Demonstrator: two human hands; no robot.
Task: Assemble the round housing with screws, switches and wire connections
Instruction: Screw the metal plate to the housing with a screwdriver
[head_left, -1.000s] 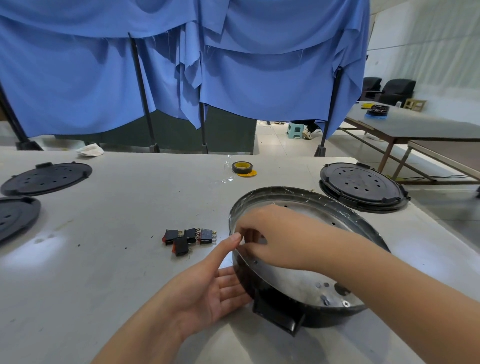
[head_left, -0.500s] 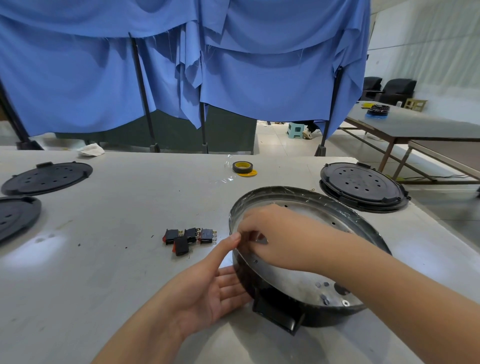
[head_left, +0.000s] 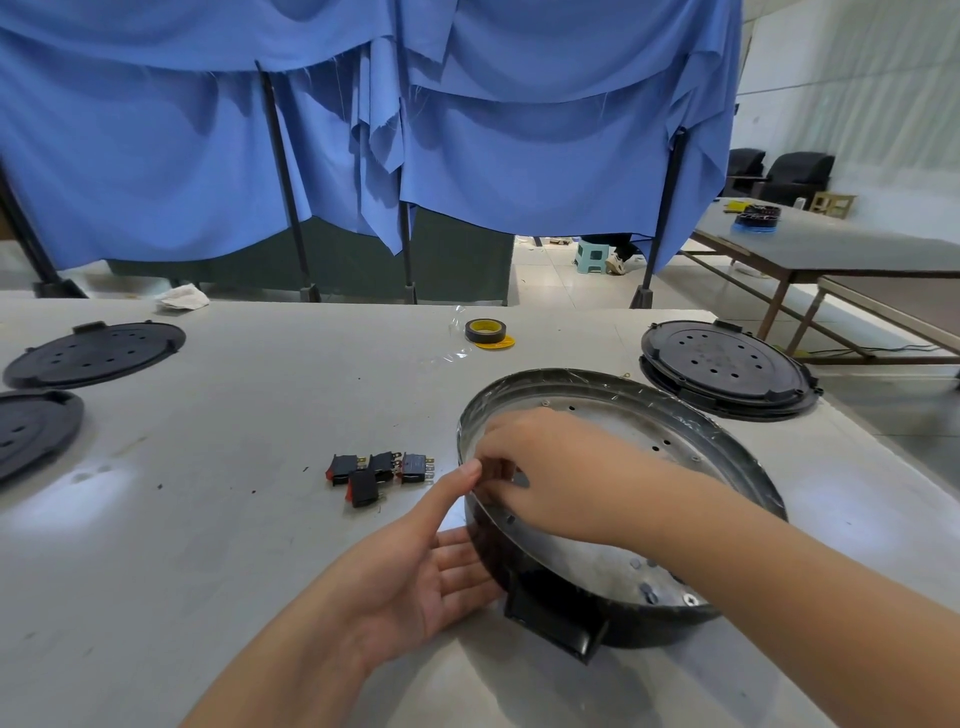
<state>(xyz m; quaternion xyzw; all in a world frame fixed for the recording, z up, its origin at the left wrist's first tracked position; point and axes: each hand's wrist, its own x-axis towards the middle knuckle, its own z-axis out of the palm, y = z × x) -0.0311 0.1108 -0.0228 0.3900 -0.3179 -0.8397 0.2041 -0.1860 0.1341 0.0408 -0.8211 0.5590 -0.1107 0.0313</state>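
A: Blue cloth hangs on stands behind a pale grey worktop (head_left: 218, 467), with another table further off to the right. What sits on it?

B: Biggest is the round housing (head_left: 644, 415), black wall and metal floor, at the near right with its tab facing the person. Behind it is a black perforated lid (head_left: 727, 364); two more lie at the far left.

A: And the hands?

B: The left hand (head_left: 415, 577) lies open, palm up, against the housing's outer wall, thumb raised to the rim. The right hand (head_left: 540, 467) reaches inside, its fingers (head_left: 493, 470) curled at the left inner wall. Whether they pinch something small, I cannot tell.

A: So which step?

B: I'd judge fitting something at the side wall, a screw or a switch seat. A cluster of switches (head_left: 379, 470) waits just left of the housing, apart from it; a tape roll (head_left: 485, 331) sits further back.

A: Next?

B: Probably steadying the wall from outside while the part is seated, then picking up a switch.
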